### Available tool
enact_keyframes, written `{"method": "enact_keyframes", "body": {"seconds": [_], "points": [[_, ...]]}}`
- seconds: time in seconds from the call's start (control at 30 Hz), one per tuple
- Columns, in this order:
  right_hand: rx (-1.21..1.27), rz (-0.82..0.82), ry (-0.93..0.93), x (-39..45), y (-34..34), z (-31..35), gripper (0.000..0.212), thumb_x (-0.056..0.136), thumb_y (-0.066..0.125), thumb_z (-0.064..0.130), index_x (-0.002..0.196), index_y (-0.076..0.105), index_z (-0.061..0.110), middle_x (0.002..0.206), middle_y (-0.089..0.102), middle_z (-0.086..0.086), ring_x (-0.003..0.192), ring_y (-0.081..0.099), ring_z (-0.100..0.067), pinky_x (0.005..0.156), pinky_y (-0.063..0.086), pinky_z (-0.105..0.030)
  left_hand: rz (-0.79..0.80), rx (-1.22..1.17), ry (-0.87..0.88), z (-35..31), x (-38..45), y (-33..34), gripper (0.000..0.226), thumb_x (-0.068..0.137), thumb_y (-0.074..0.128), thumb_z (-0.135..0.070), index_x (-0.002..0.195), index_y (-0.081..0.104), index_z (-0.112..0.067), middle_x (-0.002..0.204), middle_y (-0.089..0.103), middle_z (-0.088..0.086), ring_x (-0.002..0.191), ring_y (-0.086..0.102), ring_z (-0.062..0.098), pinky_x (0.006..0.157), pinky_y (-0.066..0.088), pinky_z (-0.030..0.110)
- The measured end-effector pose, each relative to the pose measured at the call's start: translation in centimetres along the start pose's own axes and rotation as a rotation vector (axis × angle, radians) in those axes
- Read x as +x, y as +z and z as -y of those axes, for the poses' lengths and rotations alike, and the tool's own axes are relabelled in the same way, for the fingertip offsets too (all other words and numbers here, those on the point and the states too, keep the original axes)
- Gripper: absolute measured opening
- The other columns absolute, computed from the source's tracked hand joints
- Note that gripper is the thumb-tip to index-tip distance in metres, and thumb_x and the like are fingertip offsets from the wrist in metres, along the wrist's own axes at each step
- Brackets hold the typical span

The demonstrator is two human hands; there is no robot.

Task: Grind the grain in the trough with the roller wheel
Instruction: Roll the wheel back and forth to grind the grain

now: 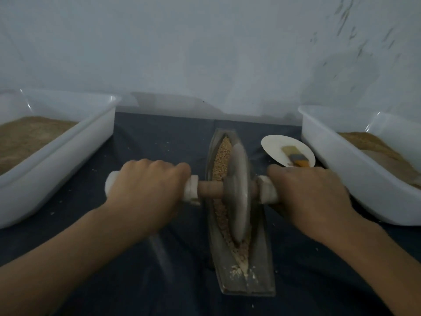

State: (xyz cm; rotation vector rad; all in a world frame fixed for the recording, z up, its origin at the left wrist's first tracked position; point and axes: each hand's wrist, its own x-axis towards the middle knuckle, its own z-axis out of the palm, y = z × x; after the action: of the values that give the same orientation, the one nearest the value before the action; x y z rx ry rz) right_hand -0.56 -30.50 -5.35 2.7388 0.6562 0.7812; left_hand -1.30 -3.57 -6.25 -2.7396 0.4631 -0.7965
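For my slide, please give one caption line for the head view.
Both hands, left hand and right hand, grip the roller wheel standing in the grain trough.

Dim, bluish light throughout; soft focus, motion blur on the roller wheel [238, 192], wide-angle bending toward 3 and 9 o'clock.

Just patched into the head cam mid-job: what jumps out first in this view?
The roller wheel stands in the grain-filled trough at centre, the left hand and right hand gripping its axle handles. White tubs of brown meal sit at far left and far right.
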Motion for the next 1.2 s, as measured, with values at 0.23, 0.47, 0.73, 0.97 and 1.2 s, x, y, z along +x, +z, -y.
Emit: {"method": "enact_keyframes", "body": {"seconds": [0.23, 0.47, 0.73, 0.97, 1.2], "points": [[-0.078, -0.021, 0.082, 8.4, 4.9, -1.6, 0.034, 0.081, 0.068, 0.029, 0.082, 0.035, 0.022, 0.077, 0.061, -0.005, 0.065, 0.055, -0.028, 0.052, 0.023, -0.031, 0.116, -0.157, -0.222, 1.0, 8.2, 5.4, 0.022, 0.084, 0.059, -0.038, 0.078, 0.04, -0.028, 0.09, 0.063, 0.005, 0.082, 0.06, 0.031, 0.065, 0.036, 0.035], [-0.049, -0.015, 0.033, 3.0, 2.9, -0.6, 0.031, 0.074, 0.073, 0.03, 0.077, 0.044, 0.018, 0.065, 0.057, -0.007, 0.057, 0.056, -0.029, 0.048, 0.035, -0.03, 0.089, -0.039, -0.095, 0.3, 3.2, 1.9, 0.031, 0.08, 0.062, -0.04, 0.074, 0.034, -0.029, 0.061, 0.038, -0.007, 0.056, 0.036, 0.02, 0.052, 0.024, 0.03], [0.028, -0.023, -0.03, 0.1, 1.8, -0.8, 0.039, 0.061, 0.079, 0.031, 0.069, 0.043, 0.02, 0.053, 0.027, 0.007, 0.043, 0.039, -0.023, 0.047, 0.012, -0.018, -0.02, 0.056, -0.005, -0.3, 0.8, 0.4, 0.04, 0.071, 0.071, -0.035, 0.069, 0.032, -0.026, 0.057, 0.045, -0.005, 0.048, 0.035, 0.022, 0.048, 0.013, 0.026], [0.035, 0.026, 0.114, 8.2, 6.2, -2.5, 0.032, 0.083, 0.064, 0.037, 0.08, 0.035, 0.023, 0.082, 0.061, -0.008, 0.069, 0.054, -0.03, 0.059, 0.038, -0.036, 0.101, -0.078, -0.161, 1.2, 8.6, 4.9, 0.012, 0.084, 0.059, -0.036, 0.084, 0.052, -0.027, 0.088, 0.063, 0.004, 0.075, 0.057, 0.03, 0.063, 0.034, 0.036], [-0.035, 0.022, 0.078, 5.1, 4.0, -1.3, 0.026, 0.079, 0.067, 0.031, 0.08, 0.043, 0.021, 0.074, 0.059, -0.007, 0.065, 0.056, -0.029, 0.052, 0.036, -0.03, 0.107, -0.101, -0.108, 0.6, 6.0, 2.8, 0.022, 0.084, 0.059, -0.038, 0.081, 0.039, -0.028, 0.088, 0.063, 0.004, 0.079, 0.06, 0.031, 0.062, 0.033, 0.034]]}}
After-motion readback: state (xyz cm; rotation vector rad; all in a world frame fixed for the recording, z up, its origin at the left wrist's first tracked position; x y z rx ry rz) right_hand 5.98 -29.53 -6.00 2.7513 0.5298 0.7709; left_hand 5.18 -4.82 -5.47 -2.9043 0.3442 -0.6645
